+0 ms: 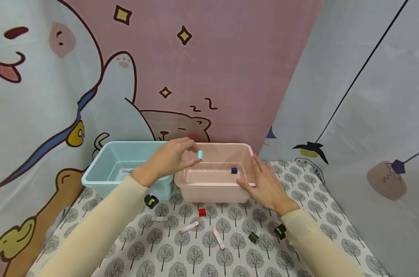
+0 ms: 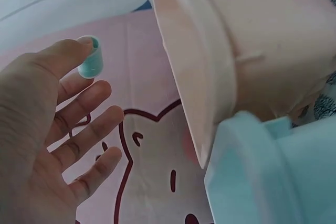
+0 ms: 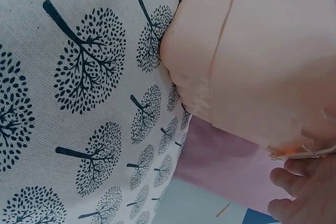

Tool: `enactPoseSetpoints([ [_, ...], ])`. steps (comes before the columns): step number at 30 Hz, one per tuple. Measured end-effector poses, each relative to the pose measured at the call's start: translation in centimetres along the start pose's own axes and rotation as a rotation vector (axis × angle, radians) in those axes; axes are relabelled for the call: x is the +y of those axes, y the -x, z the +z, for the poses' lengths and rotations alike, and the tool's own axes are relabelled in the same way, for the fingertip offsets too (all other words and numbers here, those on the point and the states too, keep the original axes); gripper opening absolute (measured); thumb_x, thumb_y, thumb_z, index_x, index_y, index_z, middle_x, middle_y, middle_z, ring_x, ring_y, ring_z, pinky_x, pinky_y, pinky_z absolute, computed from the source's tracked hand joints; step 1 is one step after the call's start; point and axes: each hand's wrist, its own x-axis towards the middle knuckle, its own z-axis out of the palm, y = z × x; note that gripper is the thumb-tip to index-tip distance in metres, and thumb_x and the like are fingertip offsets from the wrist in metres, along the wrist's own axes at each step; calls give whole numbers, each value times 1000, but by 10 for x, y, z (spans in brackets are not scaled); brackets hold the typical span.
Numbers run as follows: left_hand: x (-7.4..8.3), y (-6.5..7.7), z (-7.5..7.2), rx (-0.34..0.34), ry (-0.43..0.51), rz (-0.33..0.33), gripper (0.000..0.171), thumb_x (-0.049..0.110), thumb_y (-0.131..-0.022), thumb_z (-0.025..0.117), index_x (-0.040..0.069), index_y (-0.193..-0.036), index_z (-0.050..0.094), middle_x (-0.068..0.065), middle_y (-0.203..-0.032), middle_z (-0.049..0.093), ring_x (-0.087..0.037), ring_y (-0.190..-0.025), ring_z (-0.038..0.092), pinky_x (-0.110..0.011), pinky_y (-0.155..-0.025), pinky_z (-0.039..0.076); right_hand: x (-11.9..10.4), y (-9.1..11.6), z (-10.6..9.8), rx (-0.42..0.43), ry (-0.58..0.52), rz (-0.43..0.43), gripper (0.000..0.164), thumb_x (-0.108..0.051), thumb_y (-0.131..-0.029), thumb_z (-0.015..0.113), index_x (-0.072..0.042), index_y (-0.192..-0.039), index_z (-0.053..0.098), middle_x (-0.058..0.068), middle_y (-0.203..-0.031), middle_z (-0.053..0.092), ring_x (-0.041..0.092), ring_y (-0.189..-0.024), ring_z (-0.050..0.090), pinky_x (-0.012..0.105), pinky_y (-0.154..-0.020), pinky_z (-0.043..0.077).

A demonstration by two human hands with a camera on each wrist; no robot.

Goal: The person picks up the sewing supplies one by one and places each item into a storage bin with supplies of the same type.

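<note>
My left hand [image 1: 172, 156] pinches a light teal thread spool [image 1: 199, 155] between thumb and index finger, above the left part of the pink bin [image 1: 214, 194]. In the left wrist view the spool [image 2: 91, 64] sits at the thumb tip, and the other fingers are spread apart. At the pink bin's front right corner, my right hand [image 1: 268, 188] holds the rim, its thumb over the front edge and its fingers along the right side. A dark blue spool [image 1: 234, 170] lies inside that bin. Only some fingertips of the right hand [image 3: 304, 190] show in the right wrist view.
Left of the pink bin stands a light blue bin [image 1: 107, 182] with a small slim piece [image 1: 127, 170] inside. On the tree-print cloth lie a red spool [image 1: 202, 212], a dark green spool [image 1: 253, 237], two pink patterned strips [image 1: 189, 227] and a whitish strip [image 1: 159, 219].
</note>
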Motion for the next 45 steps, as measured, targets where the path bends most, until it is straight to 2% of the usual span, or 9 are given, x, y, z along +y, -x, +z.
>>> enactPoseSetpoints([
  [8,-18,-23,-5,-37,72,-130,31,37,-106,90,15,-126,81,-4,-125,85,-28,-121,81,-52,-109,68,1,0,2,-1,-10,1,111,-74,-113,56,3,-184,18,26,-194,17,50,-180,25,71,-149,12],
  [14,-31,-36,-1,-87,139,-216,32,40,-109,86,16,-129,79,-8,-133,85,-31,-128,81,-55,-113,66,0,0,1,5,-10,4,111,-73,-113,57,4,-184,18,26,-194,18,52,-178,27,72,-149,14],
  [21,-42,-42,5,-124,151,-290,32,42,-109,86,17,-127,79,-3,-125,84,-27,-121,79,-52,-111,66,0,0,2,3,-5,3,111,-73,-113,55,3,-184,18,26,-194,18,53,-178,28,73,-148,18],
  [26,-47,-45,8,-122,143,-306,29,38,-109,86,16,-126,79,-4,-124,85,-30,-123,80,-53,-110,66,1,0,2,1,-21,10,111,-74,-113,55,1,-185,16,25,-195,16,51,-179,25,73,-148,16],
  [30,-49,-47,10,-126,116,-314,31,37,-109,87,14,-128,79,-7,-126,85,-31,-124,80,-55,-111,65,2,0,2,-2,-29,12,112,-74,-113,56,1,-185,16,25,-195,15,52,-180,24,73,-148,15],
  [33,-50,-46,9,-140,83,-329,43,39,-108,87,11,-140,76,-10,-136,83,-32,-130,77,-57,-115,64,1,0,1,-4,-31,13,112,-74,-112,57,2,-185,17,25,-195,15,52,-180,24,73,-148,15],
  [38,-52,-40,8,-153,31,-354,65,44,-108,85,14,-162,64,-14,-157,72,-37,-145,70,-64,-124,59,0,-1,0,-9,-22,12,113,-75,-112,57,2,-184,17,25,-195,15,51,-180,23,72,-149,11],
  [41,-49,-34,7,-150,34,-353,67,45,-109,84,15,-164,62,-14,-161,69,-39,-147,69,-67,-123,58,0,-1,-1,-20,-6,12,113,-77,-112,55,2,-184,17,25,-195,15,50,-181,22,72,-149,11],
  [45,-43,-27,6,-142,49,-332,62,47,-111,81,17,-162,65,-11,-162,68,-37,-148,69,-64,-125,58,-1,-1,-5,-46,10,17,114,-79,-112,52,2,-185,16,25,-195,14,50,-181,19,72,-149,9],
])
